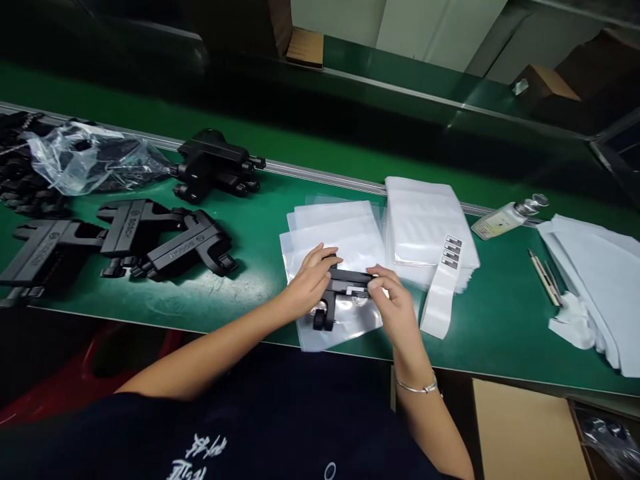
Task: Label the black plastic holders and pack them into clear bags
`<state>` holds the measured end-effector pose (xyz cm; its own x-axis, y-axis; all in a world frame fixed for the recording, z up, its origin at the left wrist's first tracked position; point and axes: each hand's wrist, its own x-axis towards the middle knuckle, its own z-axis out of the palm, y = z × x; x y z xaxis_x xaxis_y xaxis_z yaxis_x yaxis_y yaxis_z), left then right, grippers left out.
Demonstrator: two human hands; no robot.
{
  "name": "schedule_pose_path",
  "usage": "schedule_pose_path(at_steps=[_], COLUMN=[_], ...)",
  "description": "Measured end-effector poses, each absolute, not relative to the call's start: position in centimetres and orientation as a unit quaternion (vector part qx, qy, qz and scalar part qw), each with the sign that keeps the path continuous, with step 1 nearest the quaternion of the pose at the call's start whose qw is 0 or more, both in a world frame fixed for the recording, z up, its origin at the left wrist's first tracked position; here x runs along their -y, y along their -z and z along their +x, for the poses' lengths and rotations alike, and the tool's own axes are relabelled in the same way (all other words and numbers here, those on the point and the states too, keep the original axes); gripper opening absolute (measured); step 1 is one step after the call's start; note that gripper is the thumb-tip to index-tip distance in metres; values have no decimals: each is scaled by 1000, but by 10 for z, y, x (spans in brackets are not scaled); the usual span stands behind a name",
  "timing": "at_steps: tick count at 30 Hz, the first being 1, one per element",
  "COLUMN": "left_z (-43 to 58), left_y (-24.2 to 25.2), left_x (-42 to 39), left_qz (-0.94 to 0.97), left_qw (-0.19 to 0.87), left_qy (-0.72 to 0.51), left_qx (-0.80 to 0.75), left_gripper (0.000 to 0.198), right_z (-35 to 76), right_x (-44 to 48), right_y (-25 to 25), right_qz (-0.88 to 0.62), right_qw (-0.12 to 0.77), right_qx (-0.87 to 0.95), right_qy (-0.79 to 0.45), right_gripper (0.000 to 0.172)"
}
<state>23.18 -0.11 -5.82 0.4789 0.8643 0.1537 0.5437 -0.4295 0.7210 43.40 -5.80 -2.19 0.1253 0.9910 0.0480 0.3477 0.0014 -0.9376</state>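
A black plastic bracket part (345, 283) lies on a pile of clear plastic bags (335, 233) on the green table. My left hand (310, 280) grips its left end with fingers curled over it. My right hand (395, 300) pinches its right end, fingers closed on the part and on what looks like a small white label. The part's lower clip (323, 320) sticks out below my hands. A strip of barcode labels (445, 280) hangs off a second stack of bags (425, 227) just right of my hands.
Several black bracket parts (165, 243) lie at the left, one more (215, 167) near the metal rail. A crumpled clear bag (85, 157) covers parts at far left. A small bottle (505, 217), pens (545, 277), white sheets (600, 287) and a cardboard box (525, 433) are at right.
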Motion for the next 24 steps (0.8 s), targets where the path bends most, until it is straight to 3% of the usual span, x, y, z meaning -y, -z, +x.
schedule_pose_path(at_steps=[7,24], left_z=[239,237], left_y=[47,43], left_x=[21,19], left_qz=[798,798], left_qw=[310,324], left_qy=[-237,-228], left_qx=[-459,-455], left_gripper=[41,42], right_z=[420,416], right_x=[40,37], right_y=[23,15], right_qz=[-644,-661], right_qw=[358,305], right_qx=[546,573], right_qy=[-398,-376], right_gripper=[25,23])
